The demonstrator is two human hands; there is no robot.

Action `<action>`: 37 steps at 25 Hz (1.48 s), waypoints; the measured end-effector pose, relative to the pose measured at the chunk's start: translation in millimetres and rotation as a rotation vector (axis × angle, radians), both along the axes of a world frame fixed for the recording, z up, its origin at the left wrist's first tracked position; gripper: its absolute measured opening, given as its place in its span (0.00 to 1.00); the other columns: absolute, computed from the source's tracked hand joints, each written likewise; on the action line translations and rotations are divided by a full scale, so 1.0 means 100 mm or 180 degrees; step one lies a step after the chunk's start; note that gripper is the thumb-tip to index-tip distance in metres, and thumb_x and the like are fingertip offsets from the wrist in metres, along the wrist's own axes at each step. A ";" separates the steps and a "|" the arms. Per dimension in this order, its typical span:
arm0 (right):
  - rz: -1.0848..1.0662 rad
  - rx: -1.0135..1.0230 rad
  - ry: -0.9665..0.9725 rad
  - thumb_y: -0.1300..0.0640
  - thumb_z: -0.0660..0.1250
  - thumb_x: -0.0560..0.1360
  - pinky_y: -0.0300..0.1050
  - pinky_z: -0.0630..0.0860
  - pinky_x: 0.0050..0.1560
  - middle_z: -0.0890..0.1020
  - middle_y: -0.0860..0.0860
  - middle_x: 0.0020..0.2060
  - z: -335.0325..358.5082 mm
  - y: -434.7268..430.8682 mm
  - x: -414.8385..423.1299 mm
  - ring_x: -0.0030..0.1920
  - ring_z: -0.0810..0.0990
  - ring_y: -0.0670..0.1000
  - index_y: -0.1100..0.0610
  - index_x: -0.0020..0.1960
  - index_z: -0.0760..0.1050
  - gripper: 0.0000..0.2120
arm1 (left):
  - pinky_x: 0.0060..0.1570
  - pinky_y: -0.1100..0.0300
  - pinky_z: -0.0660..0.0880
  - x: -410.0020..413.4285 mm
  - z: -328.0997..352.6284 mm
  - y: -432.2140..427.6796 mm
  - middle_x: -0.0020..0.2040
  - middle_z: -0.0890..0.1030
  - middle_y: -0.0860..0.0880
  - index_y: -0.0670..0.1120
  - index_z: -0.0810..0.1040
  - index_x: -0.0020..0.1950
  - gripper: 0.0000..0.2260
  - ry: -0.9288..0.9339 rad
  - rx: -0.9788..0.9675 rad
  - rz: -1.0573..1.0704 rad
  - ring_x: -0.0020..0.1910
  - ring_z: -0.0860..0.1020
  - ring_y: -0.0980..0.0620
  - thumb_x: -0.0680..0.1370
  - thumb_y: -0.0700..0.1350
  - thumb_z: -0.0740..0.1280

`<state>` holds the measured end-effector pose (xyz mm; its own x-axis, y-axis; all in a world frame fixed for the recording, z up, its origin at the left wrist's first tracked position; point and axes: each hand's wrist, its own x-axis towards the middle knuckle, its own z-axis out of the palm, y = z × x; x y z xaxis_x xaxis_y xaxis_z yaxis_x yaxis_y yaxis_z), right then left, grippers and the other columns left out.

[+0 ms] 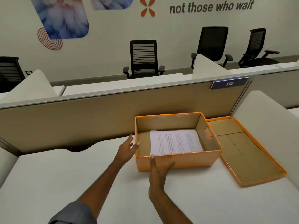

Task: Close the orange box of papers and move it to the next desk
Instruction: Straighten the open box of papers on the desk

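An open orange box point(191, 160) stands on the white desk point(64, 183), its brown inside showing. A stack of printed papers point(175, 142) lies flat in it. The orange lid point(249, 152) lies upside down on the desk, right of the box and touching it. My left hand point(127, 147) is open beside the box's left wall, fingers spread near the rim. My right hand point(159, 172) is open against the box's near wall, its thumb at the top edge.
A tan partition point(80, 117) with a sign reading 110 runs behind the desk. A white side divider point(265, 120) stands to the right. Black office chairs point(144, 59) stand beyond the partition along the wall.
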<state>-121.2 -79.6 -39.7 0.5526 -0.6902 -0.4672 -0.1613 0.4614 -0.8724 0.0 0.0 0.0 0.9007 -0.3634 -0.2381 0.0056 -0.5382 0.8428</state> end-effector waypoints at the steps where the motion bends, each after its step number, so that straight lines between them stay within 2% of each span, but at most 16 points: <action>1: -0.0120 -0.0100 -0.0083 0.40 0.73 0.71 0.60 0.62 0.77 0.54 0.47 0.81 -0.01 -0.01 0.08 0.79 0.57 0.54 0.43 0.80 0.40 0.52 | 0.68 0.46 0.72 0.04 -0.04 -0.01 0.78 0.69 0.45 0.46 0.59 0.80 0.31 0.0130 -0.0177 0.0010 0.74 0.71 0.42 0.81 0.51 0.66; 4: -0.0292 -0.0196 -0.0240 0.47 0.75 0.72 0.61 0.70 0.72 0.66 0.51 0.75 -0.08 -0.08 0.29 0.74 0.68 0.56 0.45 0.79 0.45 0.48 | 0.62 0.43 0.79 0.09 -0.11 0.02 0.74 0.74 0.46 0.47 0.66 0.78 0.27 0.0397 -0.0465 0.0002 0.69 0.76 0.42 0.79 0.44 0.69; 8: -0.0371 -0.0280 0.0136 0.62 0.72 0.76 0.60 0.69 0.72 0.64 0.54 0.76 -0.15 -0.07 0.35 0.73 0.68 0.57 0.53 0.80 0.38 0.49 | 0.59 0.45 0.81 -0.02 -0.19 0.06 0.73 0.75 0.48 0.47 0.68 0.77 0.29 0.0576 -0.0678 0.0203 0.67 0.78 0.43 0.77 0.41 0.72; 12: -0.0454 -0.0332 0.0221 0.70 0.67 0.76 0.57 0.72 0.69 0.66 0.55 0.74 -0.12 -0.16 0.29 0.69 0.72 0.58 0.55 0.80 0.40 0.45 | 0.50 0.55 0.82 -0.23 -0.19 0.04 0.70 0.77 0.48 0.48 0.71 0.74 0.28 0.0536 -0.0686 0.0211 0.61 0.80 0.47 0.75 0.43 0.74; 15: -0.0484 -0.0201 0.0117 0.71 0.64 0.73 0.57 0.71 0.70 0.67 0.54 0.73 -0.09 -0.30 0.17 0.68 0.73 0.57 0.54 0.80 0.43 0.44 | 0.60 0.45 0.79 -0.34 -0.18 0.05 0.72 0.75 0.46 0.47 0.71 0.72 0.29 0.0359 -0.0287 0.0253 0.63 0.80 0.44 0.75 0.53 0.74; 17: -0.0400 -0.0211 0.0112 0.69 0.63 0.70 0.58 0.74 0.68 0.71 0.56 0.71 -0.01 -0.44 -0.01 0.66 0.76 0.59 0.54 0.78 0.51 0.41 | 0.67 0.46 0.74 -0.40 -0.09 0.05 0.75 0.72 0.45 0.46 0.67 0.75 0.30 0.0220 -0.0079 0.0362 0.68 0.77 0.42 0.77 0.56 0.70; 19: -0.0186 -0.0281 0.0239 0.71 0.62 0.72 0.59 0.78 0.63 0.78 0.55 0.65 0.08 -0.59 -0.30 0.61 0.80 0.60 0.55 0.75 0.59 0.34 | 0.69 0.48 0.70 -0.45 0.03 0.09 0.77 0.69 0.44 0.44 0.63 0.78 0.31 0.0043 -0.0050 0.0507 0.73 0.72 0.42 0.79 0.56 0.67; 21: 0.0196 -0.0403 0.0308 0.72 0.62 0.73 0.54 0.82 0.51 0.82 0.55 0.60 0.21 -0.77 -0.65 0.55 0.82 0.59 0.54 0.70 0.67 0.29 | 0.72 0.47 0.66 -0.47 0.10 0.17 0.79 0.66 0.42 0.43 0.61 0.79 0.32 -0.0163 0.0024 0.0616 0.77 0.67 0.41 0.80 0.56 0.64; 23: 0.0694 -0.0417 0.0196 0.71 0.62 0.73 0.52 0.82 0.45 0.83 0.54 0.56 0.32 -0.95 -1.00 0.51 0.83 0.55 0.49 0.64 0.72 0.24 | 0.74 0.46 0.64 -0.59 0.14 0.29 0.78 0.67 0.41 0.43 0.64 0.78 0.29 -0.0258 0.0247 0.0615 0.77 0.66 0.41 0.81 0.55 0.63; 24: 0.0947 -0.0406 0.0131 0.70 0.63 0.75 0.54 0.83 0.47 0.83 0.51 0.56 0.39 -1.01 -1.16 0.52 0.82 0.53 0.47 0.62 0.73 0.23 | 0.72 0.46 0.67 -0.70 0.14 0.35 0.75 0.72 0.41 0.44 0.70 0.75 0.25 -0.0241 0.0367 0.0551 0.74 0.70 0.41 0.81 0.54 0.63; 26: 0.1403 -0.0468 0.0024 0.64 0.67 0.78 0.55 0.85 0.49 0.82 0.43 0.56 0.50 -1.12 -1.46 0.57 0.81 0.48 0.43 0.64 0.72 0.21 | 0.60 0.45 0.79 -1.01 0.09 0.49 0.57 0.86 0.45 0.55 0.83 0.59 0.13 -0.0245 0.0495 0.0359 0.58 0.83 0.44 0.80 0.56 0.64; 28: 0.1725 -0.0609 -0.0054 0.60 0.69 0.77 0.50 0.85 0.46 0.81 0.42 0.60 0.58 -1.23 -1.73 0.60 0.80 0.47 0.41 0.67 0.70 0.23 | 0.50 0.47 0.82 -1.40 0.04 0.62 0.45 0.88 0.53 0.58 0.85 0.52 0.15 -0.0379 0.0404 0.0168 0.46 0.85 0.52 0.76 0.62 0.64; 30: 0.1953 -0.0766 -0.0028 0.59 0.70 0.72 0.49 0.85 0.47 0.80 0.44 0.64 0.60 -1.33 -1.93 0.65 0.78 0.49 0.41 0.70 0.70 0.29 | 0.50 0.50 0.82 -1.81 0.04 0.67 0.46 0.88 0.56 0.59 0.84 0.57 0.16 -0.0294 0.0201 0.0095 0.47 0.85 0.55 0.76 0.63 0.63; 32: 0.2178 -0.0819 0.0086 0.61 0.68 0.70 0.51 0.85 0.48 0.78 0.44 0.67 0.63 -1.43 -2.05 0.69 0.75 0.51 0.40 0.70 0.70 0.31 | 0.53 0.54 0.80 -2.18 0.02 0.69 0.51 0.85 0.59 0.61 0.81 0.62 0.13 -0.0174 -0.0036 0.0136 0.52 0.83 0.54 0.82 0.56 0.61; 35: 0.2475 -0.0758 0.0172 0.70 0.62 0.74 0.54 0.84 0.50 0.79 0.42 0.65 0.73 -1.49 -2.16 0.67 0.77 0.53 0.35 0.62 0.73 0.31 | 0.55 0.61 0.75 -2.59 -0.10 0.75 0.56 0.81 0.61 0.57 0.77 0.68 0.15 -0.0103 -0.0229 0.0267 0.58 0.80 0.53 0.84 0.48 0.58; 37: 0.2579 -0.0738 0.0210 0.72 0.62 0.76 0.57 0.84 0.52 0.80 0.42 0.61 0.74 -1.48 -2.20 0.65 0.78 0.54 0.35 0.58 0.74 0.31 | 0.54 0.64 0.74 -2.78 -0.18 0.77 0.58 0.81 0.58 0.58 0.76 0.68 0.15 -0.0050 -0.0273 0.0366 0.59 0.80 0.54 0.84 0.46 0.58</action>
